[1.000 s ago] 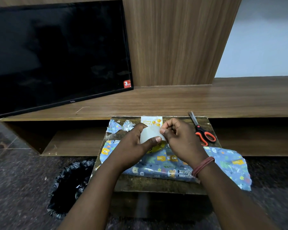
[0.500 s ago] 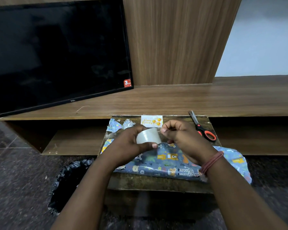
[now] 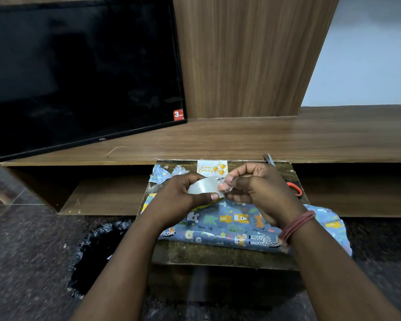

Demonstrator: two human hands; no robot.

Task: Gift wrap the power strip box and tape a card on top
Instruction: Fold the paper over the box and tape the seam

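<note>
The tape roll (image 3: 203, 188) is gripped in the left hand (image 3: 181, 196), while its loose end is pinched by the fingers (image 3: 229, 180) of the right hand (image 3: 257, 188), just to the roll's right. Directly below both hands the wrapped box (image 3: 236, 224) lies on the worktop (image 3: 218, 253), its long axis running left to right. The card (image 3: 212, 167) lies just beyond the hands, so the strip, it is judged, would be drawn out rightward along the box.

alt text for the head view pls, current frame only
Left hand holds a tape roll while the right hand pinches its free end, above a box in animal-print wrapping paper on a small table. A birthday card and scissors lie behind.
</note>
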